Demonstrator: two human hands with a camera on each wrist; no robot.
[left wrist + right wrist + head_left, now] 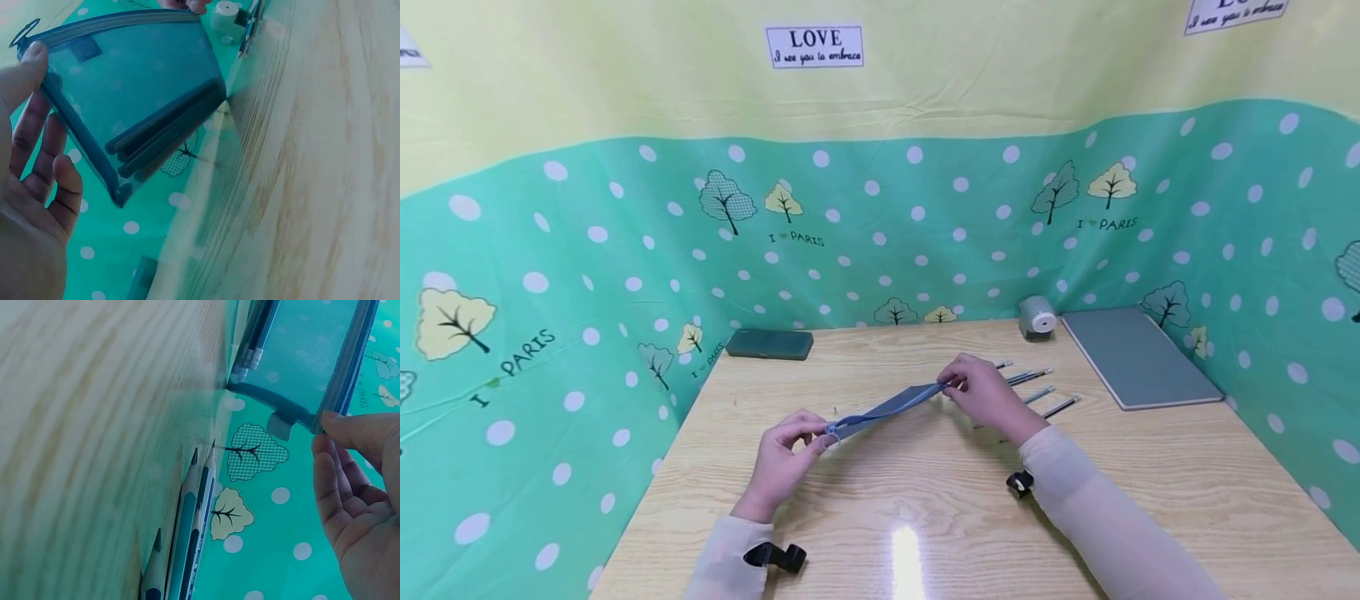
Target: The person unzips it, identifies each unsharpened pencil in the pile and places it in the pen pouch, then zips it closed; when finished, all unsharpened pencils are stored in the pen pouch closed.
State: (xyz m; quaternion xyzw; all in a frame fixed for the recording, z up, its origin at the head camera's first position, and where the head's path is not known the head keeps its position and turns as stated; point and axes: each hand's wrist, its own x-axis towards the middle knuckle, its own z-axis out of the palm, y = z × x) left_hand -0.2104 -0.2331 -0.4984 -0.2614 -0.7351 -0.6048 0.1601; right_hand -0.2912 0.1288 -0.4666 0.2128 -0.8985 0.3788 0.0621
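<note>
A see-through blue mesh zipper pouch (887,407) is held up over the table between both hands, its zipper edge uppermost. My left hand (784,457) pinches the corner with the zipper pull ring between thumb and fingers. At the opposite end, my right hand (983,392) pinches the other top corner. Inside the mesh, several pencils (165,128) lie along the pouch bottom; their eraser ends (253,357) show in the right wrist view. Several loose pencils (1037,395) lie on the table beyond and beside my right hand, sharpened points toward the left.
The wooden table (880,500) meets a green dotted cloth (880,250) at the back and sides. A dark green case (770,344) lies at the back left. A pencil sharpener (1037,319) stands at the back right, beside a flat grey notebook (1138,357).
</note>
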